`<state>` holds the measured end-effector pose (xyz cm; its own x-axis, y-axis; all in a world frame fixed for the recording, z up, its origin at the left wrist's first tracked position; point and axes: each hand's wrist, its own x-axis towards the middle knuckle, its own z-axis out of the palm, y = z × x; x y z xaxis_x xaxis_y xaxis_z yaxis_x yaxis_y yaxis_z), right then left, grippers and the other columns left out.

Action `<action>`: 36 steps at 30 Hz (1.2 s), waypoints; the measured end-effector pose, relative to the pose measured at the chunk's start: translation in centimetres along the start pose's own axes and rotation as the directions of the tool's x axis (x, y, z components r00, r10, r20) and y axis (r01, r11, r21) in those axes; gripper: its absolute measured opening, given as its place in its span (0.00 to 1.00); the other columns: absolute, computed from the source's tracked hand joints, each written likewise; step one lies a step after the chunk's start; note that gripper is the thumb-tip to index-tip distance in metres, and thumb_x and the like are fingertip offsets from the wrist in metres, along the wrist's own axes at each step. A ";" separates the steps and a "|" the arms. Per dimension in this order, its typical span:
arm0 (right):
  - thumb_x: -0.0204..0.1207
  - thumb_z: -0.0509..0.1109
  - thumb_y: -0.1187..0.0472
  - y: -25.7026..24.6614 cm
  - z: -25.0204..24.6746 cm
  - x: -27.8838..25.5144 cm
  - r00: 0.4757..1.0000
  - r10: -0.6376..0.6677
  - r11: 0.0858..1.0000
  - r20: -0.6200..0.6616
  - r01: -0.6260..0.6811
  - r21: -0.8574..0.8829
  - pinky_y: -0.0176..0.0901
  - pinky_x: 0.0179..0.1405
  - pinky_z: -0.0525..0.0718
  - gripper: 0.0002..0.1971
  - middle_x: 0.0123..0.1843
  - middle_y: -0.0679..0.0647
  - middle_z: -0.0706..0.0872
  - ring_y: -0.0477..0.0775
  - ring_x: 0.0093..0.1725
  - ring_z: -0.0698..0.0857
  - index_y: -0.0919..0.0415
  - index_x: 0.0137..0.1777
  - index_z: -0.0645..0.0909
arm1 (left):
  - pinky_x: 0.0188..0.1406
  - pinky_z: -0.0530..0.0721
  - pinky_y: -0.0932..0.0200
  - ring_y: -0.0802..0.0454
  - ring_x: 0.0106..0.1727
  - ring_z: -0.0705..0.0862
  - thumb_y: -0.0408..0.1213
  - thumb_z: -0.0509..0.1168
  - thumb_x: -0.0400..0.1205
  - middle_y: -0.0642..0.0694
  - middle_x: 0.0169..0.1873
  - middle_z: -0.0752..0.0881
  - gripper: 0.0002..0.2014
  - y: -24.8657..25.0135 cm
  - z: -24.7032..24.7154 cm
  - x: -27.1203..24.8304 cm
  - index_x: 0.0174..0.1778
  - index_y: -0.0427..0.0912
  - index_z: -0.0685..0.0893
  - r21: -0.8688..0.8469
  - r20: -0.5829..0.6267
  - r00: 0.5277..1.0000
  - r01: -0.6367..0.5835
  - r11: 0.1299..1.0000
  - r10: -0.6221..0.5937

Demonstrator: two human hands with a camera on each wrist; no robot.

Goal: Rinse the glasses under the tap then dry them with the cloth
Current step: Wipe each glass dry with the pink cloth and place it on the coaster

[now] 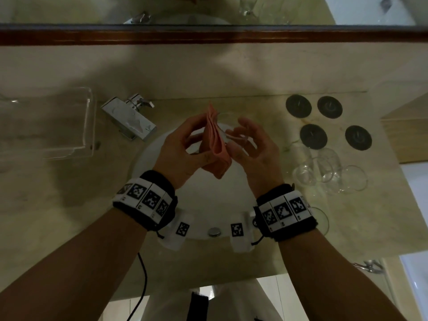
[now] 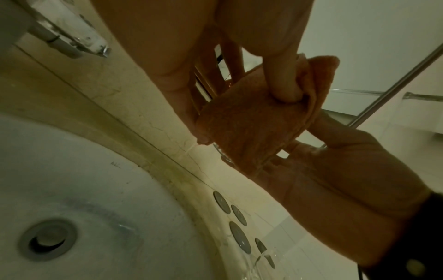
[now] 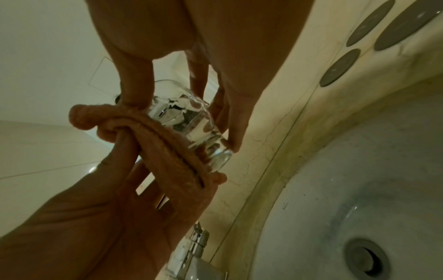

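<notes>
Over the white sink (image 1: 203, 205), my left hand (image 1: 199, 139) grips a folded pink cloth (image 1: 216, 144) and holds it flat against a clear glass (image 1: 228, 126). My right hand (image 1: 240, 140) holds that glass, with the fingers curled around its side. In the right wrist view the glass (image 3: 191, 123) lies tilted between my right fingers (image 3: 136, 79), and the cloth (image 3: 167, 136) covers its near side. In the left wrist view my left thumb (image 2: 285, 85) presses into the cloth (image 2: 251, 123), which hides most of the glass. The chrome tap (image 1: 129, 121) stands back left; no water is seen running.
Several clear glasses (image 1: 324, 167) stand on the counter to the right of the sink, and another glass (image 1: 320, 218) stands nearer me. Several dark round coasters (image 1: 298, 105) lie behind them. A clear plastic tray (image 1: 46, 123) sits at the left. The drain (image 2: 48, 238) is below.
</notes>
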<state>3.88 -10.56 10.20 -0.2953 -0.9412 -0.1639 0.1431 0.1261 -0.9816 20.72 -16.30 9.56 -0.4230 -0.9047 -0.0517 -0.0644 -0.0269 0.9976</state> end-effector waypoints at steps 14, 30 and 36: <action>0.79 0.74 0.63 -1.4 1.5 -0.4 1.000 0.003 1.000 -0.020 -0.003 0.009 0.61 0.59 0.91 0.21 0.62 0.57 0.84 0.59 0.61 0.89 0.52 0.71 0.77 | 0.67 0.83 0.58 0.56 0.68 0.85 0.37 0.80 0.70 0.49 0.68 0.86 0.36 0.6 0.2 0.2 0.77 0.41 0.78 -0.030 -0.045 0.999 -0.002 1.000 0.000; 0.79 0.73 0.56 -2.2 2.0 -0.4 0.998 0.053 0.995 -0.032 -0.050 0.089 0.61 0.61 0.89 0.18 0.62 0.61 0.87 0.62 0.61 0.89 0.55 0.68 0.79 | 0.63 0.84 0.61 0.55 0.66 0.86 0.29 0.79 0.72 0.46 0.67 0.87 0.33 0.4 -0.2 0.3 0.75 0.38 0.79 -0.015 -0.077 0.997 0.022 1.000 -0.023; 0.85 0.66 0.54 -1.9 1.8 -0.7 0.992 0.118 0.983 -0.037 -0.111 0.145 0.46 0.51 0.91 0.20 0.55 0.53 0.91 0.49 0.50 0.92 0.68 0.70 0.72 | 0.64 0.84 0.60 0.55 0.65 0.87 0.29 0.80 0.71 0.48 0.67 0.87 0.34 0.8 -0.1 0.6 0.74 0.39 0.80 -0.001 -0.057 0.998 0.039 0.999 -0.039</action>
<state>5.52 -10.72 12.35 -0.3116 -0.9075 -0.2817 0.3107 0.1829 -0.9327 20.56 -16.88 10.35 -0.3677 -0.9258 -0.0880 -0.0797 -0.0629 0.9948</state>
